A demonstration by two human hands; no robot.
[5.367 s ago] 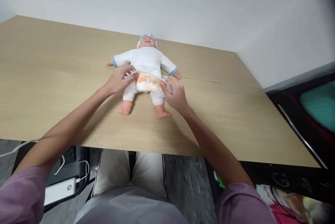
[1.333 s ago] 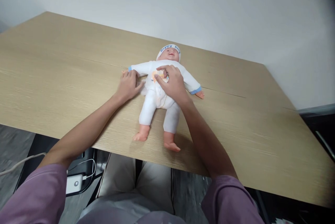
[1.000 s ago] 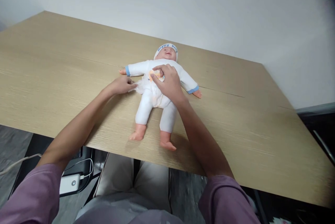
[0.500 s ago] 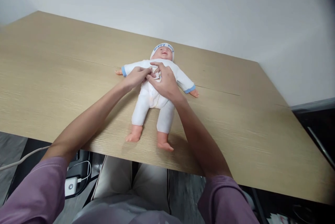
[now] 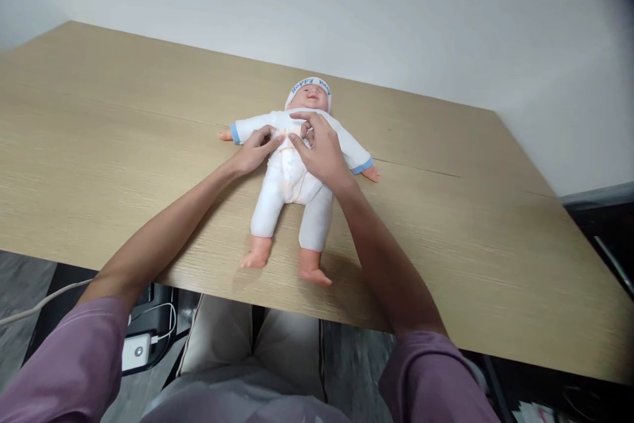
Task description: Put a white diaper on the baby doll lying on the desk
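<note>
A baby doll [image 5: 257, 129] in a white suit with blue cuffs and a lettered white hat lies on its back, head away from me. Around its hips and belly is a white diaper [image 5: 292, 169] with faint coloured print. My left hand [image 5: 257, 149] is at the diaper's waist edge, thumb laid on its front and fingers bent at the doll's side. My right hand [image 5: 321, 152] grips the opposite side of the waist, thumb on the front, index finger stretched over the chest and the other fingers curled. The fingers partly hide the waist edge.
The doll lies near the front edge of a wooden table [image 5: 123, 80], which has a thin seam across it. A pale wall [image 5: 347, 7] stands behind. Below the front edge, at left, are a white device [image 5: 135, 352] and a cable [image 5: 44, 303].
My hands have moved slightly apart at the diaper's waist. The small white piece pinched between them no longer shows, and more of the diaper's front is visible.
</note>
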